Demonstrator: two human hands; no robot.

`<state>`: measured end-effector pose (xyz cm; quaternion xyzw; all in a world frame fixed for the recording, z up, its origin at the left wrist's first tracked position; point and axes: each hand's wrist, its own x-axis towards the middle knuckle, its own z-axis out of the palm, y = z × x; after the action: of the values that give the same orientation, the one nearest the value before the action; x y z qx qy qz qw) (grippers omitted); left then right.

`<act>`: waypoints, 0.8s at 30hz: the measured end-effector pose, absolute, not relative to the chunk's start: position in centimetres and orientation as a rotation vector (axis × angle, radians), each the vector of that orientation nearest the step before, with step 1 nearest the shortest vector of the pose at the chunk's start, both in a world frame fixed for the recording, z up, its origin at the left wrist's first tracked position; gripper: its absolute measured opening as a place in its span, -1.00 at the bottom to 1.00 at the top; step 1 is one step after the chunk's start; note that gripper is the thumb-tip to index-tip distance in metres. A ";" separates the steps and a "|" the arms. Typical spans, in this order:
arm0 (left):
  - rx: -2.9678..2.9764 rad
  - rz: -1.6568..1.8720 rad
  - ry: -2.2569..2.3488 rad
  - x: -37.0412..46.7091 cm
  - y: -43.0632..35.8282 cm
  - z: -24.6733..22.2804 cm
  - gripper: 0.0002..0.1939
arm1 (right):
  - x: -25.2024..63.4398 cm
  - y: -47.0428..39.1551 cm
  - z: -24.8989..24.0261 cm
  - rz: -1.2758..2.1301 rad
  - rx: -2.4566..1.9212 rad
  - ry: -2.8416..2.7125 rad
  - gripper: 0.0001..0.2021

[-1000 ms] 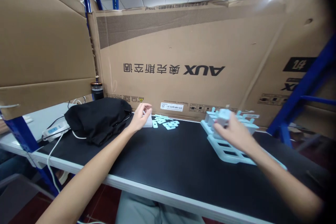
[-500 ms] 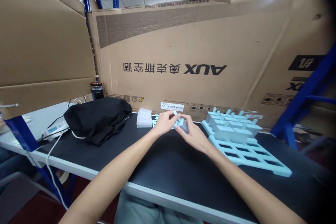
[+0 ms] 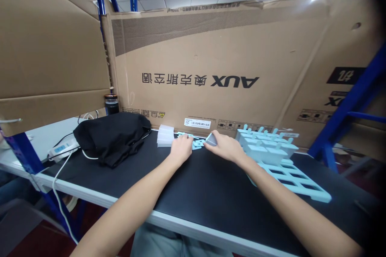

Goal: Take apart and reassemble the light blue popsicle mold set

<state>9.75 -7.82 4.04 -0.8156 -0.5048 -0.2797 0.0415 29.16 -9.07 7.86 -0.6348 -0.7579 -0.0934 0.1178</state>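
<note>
My right hand (image 3: pixel 224 145) is closed around a pale translucent popsicle mold cup (image 3: pixel 211 139), which is tilted, with one end towards the left. My left hand (image 3: pixel 181 147) reaches down to the light-blue popsicle stick lids (image 3: pixel 198 143) lying at the back of the table. Its fingers are curled and their tips are hidden, so whatever they hold cannot be made out. Close by on the left stand several translucent mold cups (image 3: pixel 165 135) packed together. To the right, a light-blue mold rack (image 3: pixel 319 196) carries several filled-in places of cups with stick lids (image 3: pixel 265 153); its front slots are bare.
A black cloth bundle (image 3: pixel 113 138) lies on the left of the black tabletop (image 3: pixel 193 196). Behind it are a dark jar (image 3: pixel 111 104) and a white power strip (image 3: pixel 64 147) with cables. A large cardboard panel (image 3: pixel 187 56) walls the back; blue posts (image 3: pixel 358 88) frame the sides.
My hands have come apart. The left has moved left and down to the stick lids, while the right keeps the cup and has turned it slightly. The view has shifted a little.
</note>
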 end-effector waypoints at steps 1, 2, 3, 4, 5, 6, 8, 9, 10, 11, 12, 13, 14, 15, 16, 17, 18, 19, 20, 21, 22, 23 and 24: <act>-2.474 -0.718 -1.551 10.0 -8.0 3.7 -0.79 | 29.1 -8.4 8.2 -0.307 -1.880 -2.251 -0.42; -2.450 -0.618 -1.547 10.2 -8.2 3.5 -0.79 | 28.9 -7.6 8.4 -0.334 -1.900 -2.285 -0.41; -2.425 -0.553 -1.540 10.4 -8.4 3.3 -0.79 | 28.6 -6.9 8.7 -0.355 -1.919 -2.320 -0.40; -2.402 -0.514 -1.539 10.6 -8.6 3.2 -0.78 | 28.3 -6.1 8.9 -0.370 -1.930 -2.358 -0.39; -2.384 -0.490 -1.545 10.7 -8.8 3.1 -0.78 | 27.8 -5.3 9.0 -0.383 -1.929 -2.397 -0.37; -2.369 -0.479 -1.555 10.9 -9.1 3.1 -0.76 | 27.4 -4.5 9.2 -0.394 -1.915 -2.434 -0.35; -2.343 -0.492 -1.578 11.1 -9.5 3.0 -0.71 | 26.5 -3.1 9.5 -0.404 -1.883 -2.487 -0.28; -2.328 -0.510 -1.590 11.2 -9.7 2.9 -0.68 | 26.2 -2.4 9.6 -0.396 -1.874 -2.501 -0.22; -2.315 -0.530 -1.602 11.2 -9.8 2.7 -0.66 | 26.0 -1.8 9.8 -0.371 -1.874 -2.513 -0.16; -2.306 -0.546 -1.617 11.3 -9.8 2.6 -0.65 | 25.9 -1.1 9.9 -0.324 -1.892 -2.528 -0.11; -2.305 -0.559 -1.636 11.3 -9.8 2.4 -0.65 | 26.1 -0.6 10.0 -0.261 -1.918 -2.551 -0.11; -2.314 -0.566 -1.654 11.3 -9.8 2.2 -0.66 | 26.5 -0.1 10.1 -0.193 -1.949 -2.579 -0.15; -2.333 -0.569 -1.671 11.3 -9.6 2.0 -0.66 | 27.0 0.3 10.1 -0.129 -1.978 -2.608 -0.23; -2.362 -0.569 -1.683 11.2 -9.4 1.8 -0.66 | 27.6 0.6 9.9 -0.072 -2.005 -2.636 -0.33; -2.398 -0.570 -1.687 11.1 -9.2 1.6 -0.66 | 28.2 0.8 9.6 -0.022 -2.028 -2.661 -0.41; -2.435 -0.573 -1.683 11.0 -8.9 1.5 -0.65 | 28.9 1.0 9.2 0.021 -2.044 -2.680 -0.47; -2.470 -0.580 -1.671 10.8 -8.6 1.4 -0.64 | 29.5 1.1 8.7 0.062 -2.051 -2.696 -0.51; -2.501 -0.591 -1.651 10.6 -8.4 1.3 -0.64 | 29.9 1.1 8.2 0.099 -2.053 -2.708 -0.53; -2.526 -0.607 -1.627 10.5 -8.1 1.2 -0.65 | 30.2 1.2 7.6 0.124 -2.046 -2.714 -0.53; -2.548 -0.623 -1.599 10.3 -7.8 1.1 -0.65 | 30.3 1.3 7.0 0.129 -2.028 -2.714 -0.52; -2.567 -0.635 -1.576 10.2 -7.6 1.1 -0.66 | 30.3 1.4 6.5 0.117 -2.002 -2.706 -0.49; -2.584 -0.643 -1.559 10.1 -7.5 1.0 -0.66 | 30.1 1.6 6.1 0.094 -1.972 -2.692 -0.47; -2.599 -0.647 -1.550 10.1 -7.4 1.0 -0.65 | 29.8 1.7 5.8 0.069 -1.943 -2.675 -0.46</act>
<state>10.08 -7.36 1.00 -0.8397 -0.5007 -0.2090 0.0238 29.75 1.73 5.85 -0.5856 -0.8061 0.0209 -0.0827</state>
